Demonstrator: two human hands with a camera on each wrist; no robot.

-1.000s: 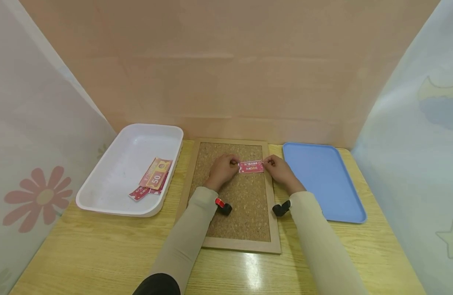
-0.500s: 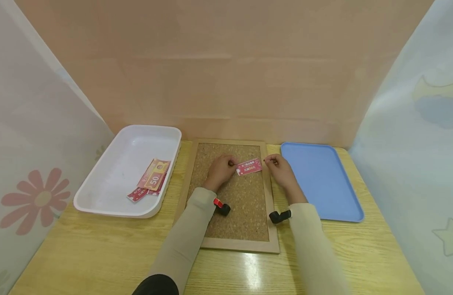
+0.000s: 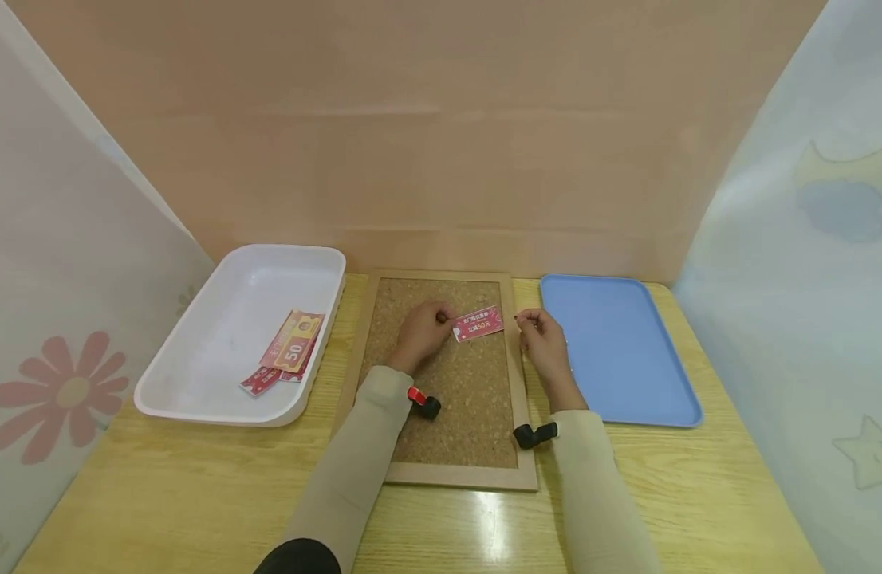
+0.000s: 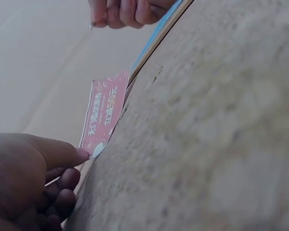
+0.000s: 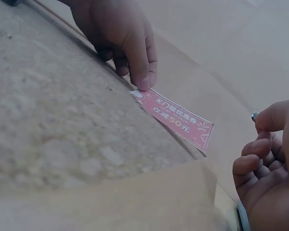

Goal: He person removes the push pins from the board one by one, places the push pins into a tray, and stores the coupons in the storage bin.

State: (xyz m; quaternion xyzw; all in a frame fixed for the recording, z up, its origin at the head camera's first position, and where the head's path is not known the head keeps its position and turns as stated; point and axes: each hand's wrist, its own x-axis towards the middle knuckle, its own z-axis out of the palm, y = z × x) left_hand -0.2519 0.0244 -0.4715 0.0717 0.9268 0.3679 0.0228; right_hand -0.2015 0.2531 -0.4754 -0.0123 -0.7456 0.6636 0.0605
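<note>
My left hand [image 3: 421,333] pinches the left end of a pink paper coupon [image 3: 478,324] over the upper part of a framed corkboard [image 3: 455,414]. In the left wrist view, the thumb [image 4: 72,155] lies over the coupon's corner. The coupon's other end is free and tilts slightly upward in the head view. My right hand [image 3: 545,344] is by the board's right edge, apart from the coupon. Between its thumb and finger it pinches a tiny shiny thumbtack [image 5: 254,116], mostly hidden by the fingertips.
To the left stands a white basin [image 3: 233,335] holding several pink and orange coupons [image 3: 293,343]. A blue tray [image 3: 620,343] lies to the right, close to my right hand. All rest on a wooden table [image 3: 218,486] in front of a brown backdrop [image 3: 441,143].
The right hand has let go of the coupon's right end and drawn back a little to the right and nearer. The left hand still holds the coupon, which has tilted slightly.
</note>
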